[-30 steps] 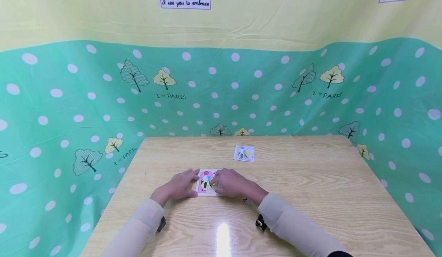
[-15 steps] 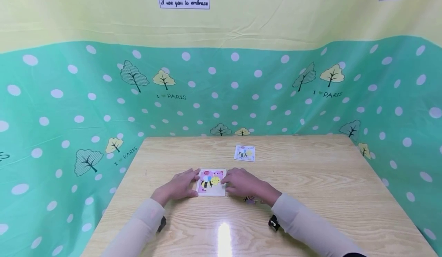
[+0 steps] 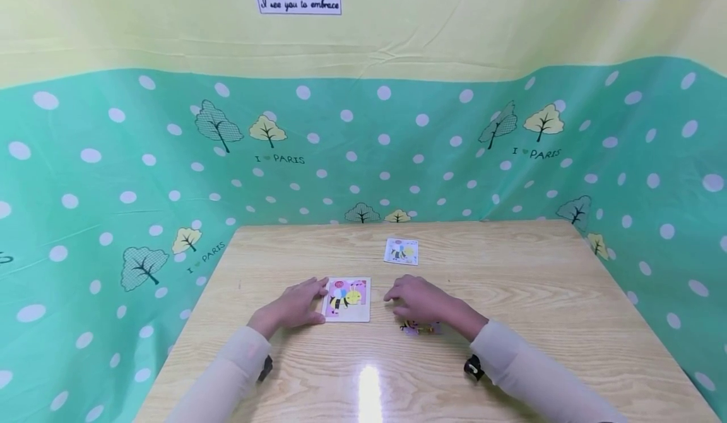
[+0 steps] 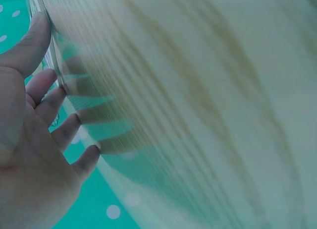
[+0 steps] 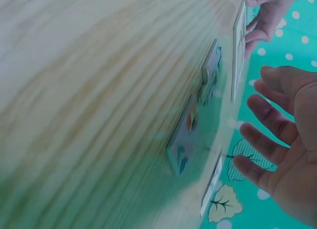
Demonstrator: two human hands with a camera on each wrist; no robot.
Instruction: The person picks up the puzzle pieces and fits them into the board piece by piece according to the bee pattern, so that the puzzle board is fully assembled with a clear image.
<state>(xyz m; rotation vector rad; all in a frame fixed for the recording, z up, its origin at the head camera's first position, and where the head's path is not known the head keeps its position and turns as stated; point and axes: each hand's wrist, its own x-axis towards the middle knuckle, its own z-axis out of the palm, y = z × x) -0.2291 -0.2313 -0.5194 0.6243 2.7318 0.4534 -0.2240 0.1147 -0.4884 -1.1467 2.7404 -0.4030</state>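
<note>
A square jigsaw puzzle [image 3: 356,313] in a pale frame lies mid-table in the head view, showing a yellow and black bee on pink with its lower right bare. My left hand [image 3: 298,304] rests at the frame's left edge, thumb at the near corner and fingers at the far one; the left wrist view shows those fingers [image 4: 64,135] extended onto the tabletop. To the puzzle's right, my right hand [image 3: 423,299] is raised above the table, fingers apart and holding nothing. Just below it lie loose puzzle pieces [image 3: 421,328], partly covered by the hand; the right wrist view shows pieces [image 5: 184,135] flat on the wood.
Farther back on the wooden table [image 3: 511,271] lies a small card [image 3: 401,252] printed with a similar bee picture. A green and yellow cloth [image 3: 386,158] with dots and trees hangs around the table's back and sides.
My right hand has drawn back to the right off the puzzle, uncovering a yellow bee-head piece there, and now hovers by the loose pieces. My left hand has stayed at the frame's edge.
</note>
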